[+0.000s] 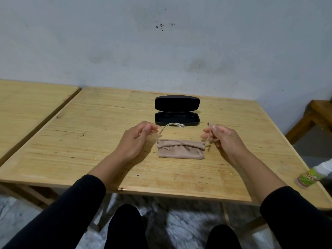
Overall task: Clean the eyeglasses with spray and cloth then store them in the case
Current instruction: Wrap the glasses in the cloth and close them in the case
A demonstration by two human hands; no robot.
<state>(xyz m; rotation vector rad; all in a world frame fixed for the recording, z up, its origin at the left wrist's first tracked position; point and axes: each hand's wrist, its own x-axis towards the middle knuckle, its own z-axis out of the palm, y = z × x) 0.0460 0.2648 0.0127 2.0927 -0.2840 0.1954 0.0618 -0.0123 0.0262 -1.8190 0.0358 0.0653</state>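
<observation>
The eyeglasses (171, 125) have a clear frame and lie mid-table, their front wrapped in a folded beige cloth (180, 150). Only the two temples stick out of the cloth. My left hand (138, 139) is curled with its fingertips pinched at the base of the left temple, which is swung inward toward the right. My right hand (221, 136) grips the right temple, whose dark tip points up and away from me. Just beyond the glasses, a black hard case (177, 119) lies open with its lid standing up. The spray bottle (307, 177), green-labelled, lies at the table's right edge.
The wooden table (89, 141) stands against a pale wall. A second wooden table (27, 103) sits close on the left across a narrow gap. A wooden stool or bench (318, 114) is at the far right. My knees show below the table's near edge.
</observation>
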